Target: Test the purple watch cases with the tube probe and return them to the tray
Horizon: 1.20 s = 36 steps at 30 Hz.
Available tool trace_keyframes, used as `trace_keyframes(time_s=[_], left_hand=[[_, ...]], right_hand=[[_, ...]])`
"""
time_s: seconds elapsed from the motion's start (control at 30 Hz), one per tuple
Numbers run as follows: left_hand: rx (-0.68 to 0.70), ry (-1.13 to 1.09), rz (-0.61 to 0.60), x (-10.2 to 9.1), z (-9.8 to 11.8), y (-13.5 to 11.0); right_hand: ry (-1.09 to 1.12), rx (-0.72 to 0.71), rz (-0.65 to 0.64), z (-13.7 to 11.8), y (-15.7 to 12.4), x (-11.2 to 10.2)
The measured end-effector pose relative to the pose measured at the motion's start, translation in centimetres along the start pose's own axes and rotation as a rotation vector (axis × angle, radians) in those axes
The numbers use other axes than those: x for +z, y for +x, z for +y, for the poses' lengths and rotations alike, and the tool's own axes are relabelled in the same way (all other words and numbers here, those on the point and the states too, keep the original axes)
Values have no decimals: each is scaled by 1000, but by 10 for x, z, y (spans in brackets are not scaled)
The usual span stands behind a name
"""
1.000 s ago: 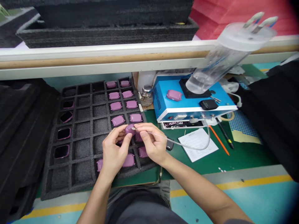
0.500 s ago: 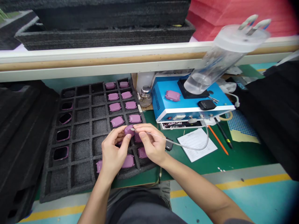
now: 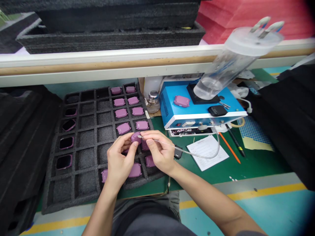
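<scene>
My left hand (image 3: 122,156) pinches a small purple watch case (image 3: 135,137) between thumb and fingers, tilted on its edge. My right hand (image 3: 159,151) is closed around the tip end of a thin clear tube (image 3: 197,155), and that tip meets the side of the watch case. From there the tube loops right to the front of a blue machine (image 3: 172,95). Under both hands lies a black foam tray (image 3: 85,160) with purple watch cases (image 3: 123,128) in its right columns and dark-screened watches (image 3: 64,161) at its left.
A clear cylinder (image 3: 219,72) with liquid leans on the blue machine, beside another purple case (image 3: 181,101) and a black one (image 3: 218,110). Right of my hands lie a paper sheet (image 3: 208,152), an orange stick (image 3: 230,147) and a pen (image 3: 236,141). A shelf edge (image 3: 103,67) crosses above.
</scene>
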<state>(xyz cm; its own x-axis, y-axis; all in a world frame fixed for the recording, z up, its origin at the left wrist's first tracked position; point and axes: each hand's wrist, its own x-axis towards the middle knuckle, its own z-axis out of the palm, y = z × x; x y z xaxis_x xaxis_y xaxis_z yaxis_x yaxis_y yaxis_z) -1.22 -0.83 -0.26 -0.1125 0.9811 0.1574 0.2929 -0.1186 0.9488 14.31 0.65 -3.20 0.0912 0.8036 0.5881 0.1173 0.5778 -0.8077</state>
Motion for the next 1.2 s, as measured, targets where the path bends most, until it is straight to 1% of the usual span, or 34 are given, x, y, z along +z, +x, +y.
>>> trace_keyframes(time_s=[0.2,0.43,1.2], left_hand=[[3,1,-4,0,-1,0],[0,3,0,0,0,0],[4,-6,6,0,1,0]], right_hand=[[29,-8,-1,0,0,0],[-2,4,4,0,0,0],[0,0,6,1,0,1]])
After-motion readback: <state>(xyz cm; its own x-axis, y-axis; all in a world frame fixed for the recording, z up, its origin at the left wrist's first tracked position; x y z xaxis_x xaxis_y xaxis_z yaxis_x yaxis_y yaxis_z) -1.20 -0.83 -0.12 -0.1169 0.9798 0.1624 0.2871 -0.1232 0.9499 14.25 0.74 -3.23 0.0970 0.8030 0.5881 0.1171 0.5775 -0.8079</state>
